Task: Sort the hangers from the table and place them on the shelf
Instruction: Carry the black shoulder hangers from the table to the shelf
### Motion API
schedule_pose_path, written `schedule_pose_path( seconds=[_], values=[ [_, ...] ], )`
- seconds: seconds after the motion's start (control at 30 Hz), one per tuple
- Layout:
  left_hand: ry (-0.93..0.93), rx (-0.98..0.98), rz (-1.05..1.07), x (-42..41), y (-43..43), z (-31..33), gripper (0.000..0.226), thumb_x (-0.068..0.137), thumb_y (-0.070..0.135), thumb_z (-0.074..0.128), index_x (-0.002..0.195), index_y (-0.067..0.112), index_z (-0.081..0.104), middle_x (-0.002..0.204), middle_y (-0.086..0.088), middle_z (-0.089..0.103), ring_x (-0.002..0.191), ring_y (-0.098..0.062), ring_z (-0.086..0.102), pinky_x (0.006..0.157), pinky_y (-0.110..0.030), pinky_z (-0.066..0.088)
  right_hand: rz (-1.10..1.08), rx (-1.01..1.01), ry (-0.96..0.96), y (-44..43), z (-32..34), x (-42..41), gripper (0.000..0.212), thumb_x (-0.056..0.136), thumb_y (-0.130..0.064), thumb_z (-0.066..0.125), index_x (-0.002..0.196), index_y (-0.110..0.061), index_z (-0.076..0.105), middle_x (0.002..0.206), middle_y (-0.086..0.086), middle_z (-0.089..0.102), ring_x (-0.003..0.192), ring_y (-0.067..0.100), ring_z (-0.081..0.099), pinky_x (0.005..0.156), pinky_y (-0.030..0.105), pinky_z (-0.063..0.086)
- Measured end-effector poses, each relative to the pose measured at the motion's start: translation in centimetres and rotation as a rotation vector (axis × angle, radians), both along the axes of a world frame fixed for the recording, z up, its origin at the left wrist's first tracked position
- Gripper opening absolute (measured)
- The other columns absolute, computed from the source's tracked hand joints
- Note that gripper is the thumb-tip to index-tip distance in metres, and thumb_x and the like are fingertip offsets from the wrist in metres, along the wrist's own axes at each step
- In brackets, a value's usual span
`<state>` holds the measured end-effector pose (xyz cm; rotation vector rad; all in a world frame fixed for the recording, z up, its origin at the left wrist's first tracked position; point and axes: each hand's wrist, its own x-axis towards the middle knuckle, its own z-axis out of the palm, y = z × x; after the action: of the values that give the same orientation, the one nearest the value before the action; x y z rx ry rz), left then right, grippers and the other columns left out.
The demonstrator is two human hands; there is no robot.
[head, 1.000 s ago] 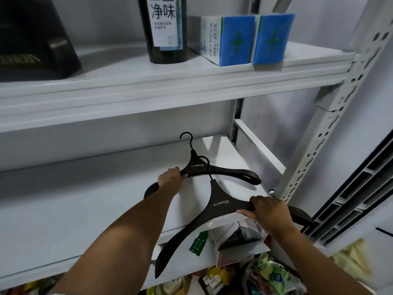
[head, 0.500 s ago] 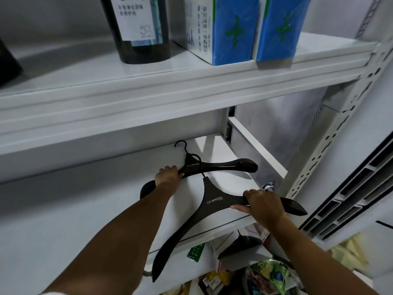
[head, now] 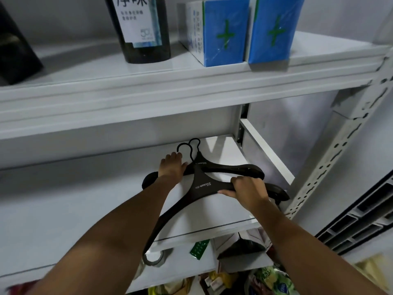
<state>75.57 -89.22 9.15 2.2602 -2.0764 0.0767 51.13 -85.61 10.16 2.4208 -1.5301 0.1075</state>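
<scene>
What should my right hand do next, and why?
Probably slide the front hanger deeper onto the shelf: its lower arm overhangs the front edge, the right hand grips it, and the left hand rests on the rear hanger.

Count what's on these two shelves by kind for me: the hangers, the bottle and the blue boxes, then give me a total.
Black plastic hangers: 2, front hanger, rear hanger
Dark glass bottle with a white label: 1
Blue-fronted cardboard boxes with green crosses: 2
Total: 5
</scene>
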Motion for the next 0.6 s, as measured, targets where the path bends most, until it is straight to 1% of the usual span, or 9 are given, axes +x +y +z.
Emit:
schedule_pose_path(
  seconds=[0.03, 0.07, 0.13, 0.17, 0.2, 0.27, 0.4, 0.5, 0.6],
  values=[
    [0.006, -0.004, 0.013, -0.1, 0.3, 0.1, 0.043, 0.1, 0.037, 0.035, 0.13, 0.008, 0.043, 0.127, -0.012, 0.05, 0.115, -0.029, 0.049, 0.092, -0.035, 0.039, -0.005, -0.038, 0.003, -0.4, 0.0, 0.1, 0.06, 0.067, -0.074, 0.061, 0.053, -0.016, 0.059, 0.045, 0.0, 0.056, 0.04, 0.017, 0.056, 0.043, 0.02, 0.028],
    [0.012, -0.004, 0.026, -0.2, 0.6, 0.2, 0.043, 0.1, 0.037, 0.034, 0.131, 0.008, 0.043, 0.127, -0.012, 0.05, 0.115, -0.029, 0.048, 0.092, -0.035, 0.039, 0.01, -0.057, 0.011, -0.7, 0.2, 0.4, 0.059, 0.069, -0.075, 0.059, 0.055, -0.017, 0.057, 0.048, 0.0, 0.058, 0.043, 0.017, 0.057, 0.044, 0.021, 0.028],
    [0.025, -0.006, 0.046, -0.2, 1.3, 0.3, 0.044, 0.1, 0.037, 0.033, 0.132, 0.008, 0.042, 0.129, -0.013, 0.049, 0.116, -0.03, 0.048, 0.094, -0.036, 0.038, 0.07, -0.015, 0.012, -1.1, 0.1, 0.5, 0.059, 0.081, -0.074, 0.041, 0.073, -0.018, 0.058, 0.071, 0.001, 0.067, 0.066, 0.018, 0.065, 0.052, 0.025, 0.033],
    [0.035, -0.008, 0.059, -0.2, 1.7, 0.4, 0.044, 0.1, 0.036, 0.033, 0.132, 0.008, 0.041, 0.129, -0.013, 0.049, 0.117, -0.03, 0.048, 0.095, -0.037, 0.038, 0.066, 0.038, 0.019, -1.4, 0.0, 0.7, 0.06, 0.083, -0.074, 0.035, 0.079, -0.018, 0.057, 0.078, 0.001, 0.068, 0.074, 0.019, 0.066, 0.056, 0.027, 0.034],
    [0.05, -0.006, 0.076, -0.2, 2.1, 0.4, 0.044, 0.1, 0.036, 0.033, 0.133, 0.008, 0.041, 0.131, -0.013, 0.048, 0.118, -0.03, 0.048, 0.097, -0.037, 0.037, 0.065, 0.07, 0.03, -1.6, 0.1, 0.8, 0.06, 0.084, -0.074, 0.033, 0.08, -0.019, 0.055, 0.082, 0.001, 0.068, 0.077, 0.019, 0.066, 0.058, 0.027, 0.035],
    [0.097, 0.014, 0.108, -0.3, 2.9, 0.3, 0.045, 0.1, 0.036, 0.034, 0.135, 0.008, 0.038, 0.135, -0.013, 0.045, 0.122, -0.031, 0.045, 0.101, -0.039, 0.034, 0.071, 0.09, 0.038, -2.1, 0.2, 1.1, 0.059, 0.083, -0.075, 0.033, 0.078, -0.019, 0.052, 0.083, 0.001, 0.068, 0.078, 0.02, 0.066, 0.06, 0.027, 0.035],
    [0.145, 0.076, 0.119, -0.4, 4.4, -0.4, 0.051, 0.099, 0.042, 0.032, 0.14, 0.011, 0.033, 0.144, -0.01, 0.037, 0.131, -0.028, 0.036, 0.11, -0.036, 0.025, 0.049, 0.149, 0.043, -2.9, -0.8, 1.6, 0.064, 0.082, -0.075, 0.032, 0.087, -0.018, 0.062, 0.085, 0.001, 0.069, 0.08, 0.019, 0.067, 0.061, 0.026, 0.036],
    [0.087, 0.112, 0.089, -0.6, 5.0, -0.8, 0.054, 0.098, 0.045, 0.03, 0.141, 0.013, 0.03, 0.148, -0.007, 0.032, 0.135, -0.025, 0.03, 0.113, -0.035, 0.02, -0.004, 0.177, 0.0, -3.0, -1.6, 1.2, 0.065, 0.084, -0.073, 0.033, 0.092, -0.016, 0.064, 0.088, 0.002, 0.069, 0.082, 0.02, 0.067, 0.06, 0.026, 0.038],
    [-0.012, 0.132, 0.086, -0.8, 5.0, -0.9, 0.056, 0.098, 0.049, 0.028, 0.142, 0.014, 0.029, 0.147, -0.007, 0.033, 0.135, -0.026, 0.03, 0.113, -0.035, 0.021, -0.061, 0.165, -0.024, -3.2, -2.6, 0.3, 0.065, 0.085, -0.071, 0.034, 0.095, -0.015, 0.065, 0.09, 0.002, 0.069, 0.084, 0.02, 0.067, 0.059, 0.025, 0.038]
  ],
)
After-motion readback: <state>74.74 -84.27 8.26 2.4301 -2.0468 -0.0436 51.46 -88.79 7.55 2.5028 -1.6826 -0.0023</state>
